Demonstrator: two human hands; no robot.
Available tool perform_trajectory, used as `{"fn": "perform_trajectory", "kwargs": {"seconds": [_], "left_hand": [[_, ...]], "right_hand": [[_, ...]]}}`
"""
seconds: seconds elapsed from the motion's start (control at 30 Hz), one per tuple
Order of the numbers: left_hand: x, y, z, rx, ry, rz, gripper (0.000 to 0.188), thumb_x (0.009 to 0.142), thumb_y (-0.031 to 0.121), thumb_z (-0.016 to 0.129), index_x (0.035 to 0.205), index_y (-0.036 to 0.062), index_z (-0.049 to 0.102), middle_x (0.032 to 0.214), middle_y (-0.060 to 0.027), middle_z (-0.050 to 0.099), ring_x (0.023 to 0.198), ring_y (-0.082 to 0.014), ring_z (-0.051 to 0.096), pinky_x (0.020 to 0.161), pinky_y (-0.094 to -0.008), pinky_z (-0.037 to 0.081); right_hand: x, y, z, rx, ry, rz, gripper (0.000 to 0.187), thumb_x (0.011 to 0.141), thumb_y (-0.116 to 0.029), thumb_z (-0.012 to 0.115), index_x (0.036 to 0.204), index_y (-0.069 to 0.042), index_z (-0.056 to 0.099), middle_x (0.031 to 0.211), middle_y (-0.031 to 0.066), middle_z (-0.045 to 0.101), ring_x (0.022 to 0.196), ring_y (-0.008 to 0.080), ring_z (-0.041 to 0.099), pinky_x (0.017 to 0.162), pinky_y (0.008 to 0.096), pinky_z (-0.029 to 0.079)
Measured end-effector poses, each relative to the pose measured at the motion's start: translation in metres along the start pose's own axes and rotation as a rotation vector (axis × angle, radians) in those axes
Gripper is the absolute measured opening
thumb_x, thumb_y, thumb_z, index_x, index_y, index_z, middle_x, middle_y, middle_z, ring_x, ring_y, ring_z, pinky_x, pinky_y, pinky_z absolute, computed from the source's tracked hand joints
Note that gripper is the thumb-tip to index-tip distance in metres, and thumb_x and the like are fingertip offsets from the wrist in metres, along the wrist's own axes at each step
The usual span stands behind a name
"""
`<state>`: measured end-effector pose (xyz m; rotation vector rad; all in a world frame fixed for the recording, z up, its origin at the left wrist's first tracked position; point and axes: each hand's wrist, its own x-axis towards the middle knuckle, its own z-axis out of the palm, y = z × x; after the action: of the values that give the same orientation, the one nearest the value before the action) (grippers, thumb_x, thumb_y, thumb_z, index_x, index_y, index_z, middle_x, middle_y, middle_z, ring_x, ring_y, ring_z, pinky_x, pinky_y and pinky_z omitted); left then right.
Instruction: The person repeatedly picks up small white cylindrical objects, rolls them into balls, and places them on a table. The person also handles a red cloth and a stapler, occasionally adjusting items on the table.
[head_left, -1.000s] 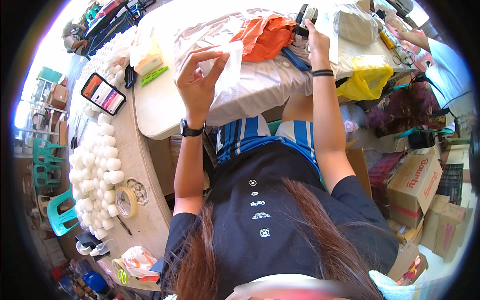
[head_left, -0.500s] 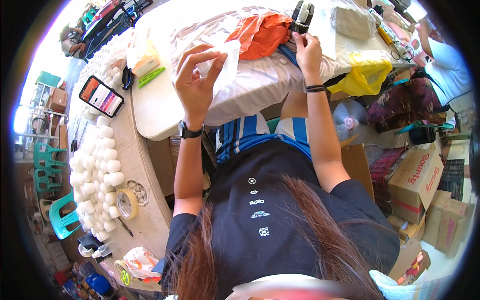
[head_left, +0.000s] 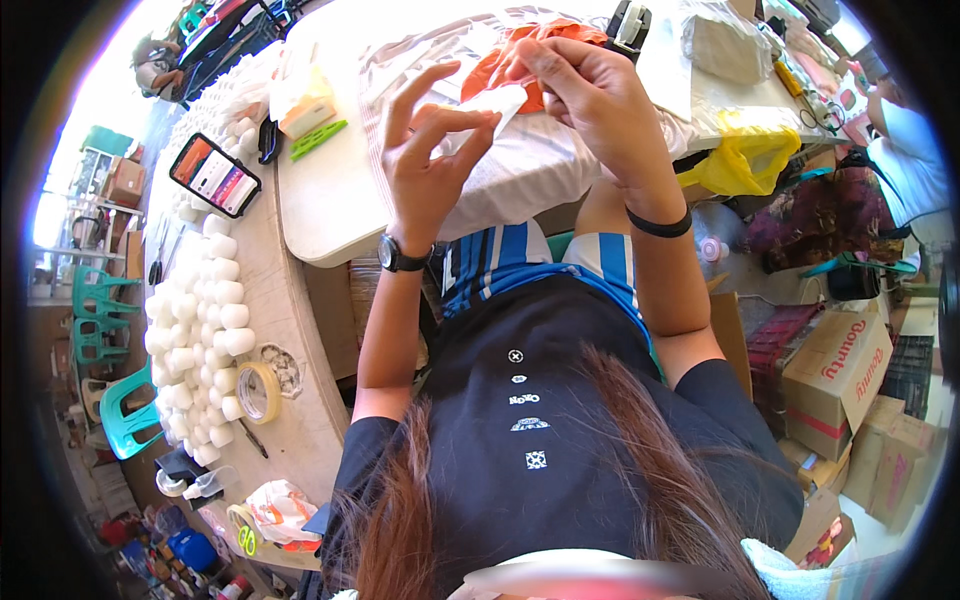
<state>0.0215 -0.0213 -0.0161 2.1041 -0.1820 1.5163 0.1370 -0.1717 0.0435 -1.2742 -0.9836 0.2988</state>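
Note:
My left hand (head_left: pixel 435 150) pinches a thin white paper-like piece (head_left: pixel 503 103) between thumb and fingers, raised above the table. Close by on its right, my right hand (head_left: pixel 598 105) is closed in a pinch; whatever its fingertips hold, if anything, is too small to make out. Behind both hands an orange cloth (head_left: pixel 490 72) lies on a pale, wrinkled cloth (head_left: pixel 375 60). At the far edge, past my right hand, stands a black tape dispenser (head_left: pixel 630 28).
Left of me, many small white cup-shaped pieces (head_left: pixel 205 340) cover a side table beside a tape roll (head_left: pixel 258 392). A phone (head_left: pixel 215 175) and a green clip (head_left: pixel 318 140) lie farther up. A yellow plastic bag (head_left: pixel 755 155) hangs at right, near another person (head_left: pixel 905 150).
My right hand has left the tape dispenser and come left and nearer, beside the white piece. The white piece in my left hand has tilted over toward the right.

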Motion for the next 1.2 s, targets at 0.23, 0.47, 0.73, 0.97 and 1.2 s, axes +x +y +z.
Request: {"fn": "perform_trajectory", "kwargs": {"seconds": [0.23, 0.47, 0.73, 0.97, 1.2], "left_hand": [[0.004, 0.007, 0.002, -0.033, -0.060, -0.005, 0.012, 0.077, 0.005, 0.082, 0.087, 0.0080, 0.075, 0.130, -0.0120, 0.066, 0.084, -0.0190, 0.072, 0.067, -0.0294, 0.056], [0.012, 0.003, -0.002, -0.031, -0.158, -0.077, 0.014, 0.084, 0.008, 0.078, 0.086, 0.0033, 0.065, 0.101, -0.0127, 0.074, 0.088, -0.0281, 0.071, 0.076, -0.0353, 0.056], [0.011, -0.010, -0.009, -0.148, -0.231, -0.367, 0.013, 0.092, 0.010, 0.073, 0.100, 0.0038, 0.064, 0.113, -0.0116, 0.072, 0.097, -0.0096, 0.064, 0.075, -0.0203, 0.049], [0.011, -0.022, -0.011, -0.226, -0.167, -0.301, 0.017, 0.092, 0.010, 0.074, 0.104, 0.0038, 0.065, 0.114, -0.0129, 0.071, 0.103, -0.0111, 0.063, 0.080, -0.0223, 0.051], [0.011, -0.018, -0.010, -0.253, -0.125, -0.378, 0.017, 0.091, 0.011, 0.075, 0.104, 0.0034, 0.066, 0.110, -0.0116, 0.071, 0.097, -0.0090, 0.063, 0.076, -0.0204, 0.050]], "right_hand": [[0.003, -0.001, 0.005, -0.303, -0.039, 0.229, 0.033, 0.099, -0.032, 0.064, 0.086, -0.003, 0.073, 0.063, -0.0069, 0.052, 0.056, 0.0010, 0.039, 0.050, 0.0205, 0.029], [-0.013, 0.005, 0.005, -0.256, -0.029, 0.216, 0.035, 0.099, -0.032, 0.063, 0.086, -0.001, 0.073, 0.063, -0.0062, 0.052, 0.056, 0.0019, 0.040, 0.051, 0.0225, 0.030], [-0.023, 0.058, 0.049, -0.802, 0.293, -0.072, 0.040, 0.101, -0.041, 0.056, 0.087, -0.007, 0.069, 0.066, 0.0109, 0.063, 0.059, 0.0242, 0.060, 0.056, 0.0384, 0.044], [-0.034, 0.091, -0.001, -0.789, 0.389, 0.077, 0.046, 0.088, -0.056, 0.068, 0.092, -0.010, 0.069, 0.070, 0.0067, 0.064, 0.063, 0.0257, 0.063, 0.058, 0.0387, 0.047], [0.031, 0.103, -0.098, -0.635, 0.816, 0.033, 0.044, 0.094, -0.040, 0.064, 0.114, -0.001, 0.065, 0.095, 0.0104, 0.064, 0.083, 0.0232, 0.060, 0.078, 0.0349, 0.049]]}}
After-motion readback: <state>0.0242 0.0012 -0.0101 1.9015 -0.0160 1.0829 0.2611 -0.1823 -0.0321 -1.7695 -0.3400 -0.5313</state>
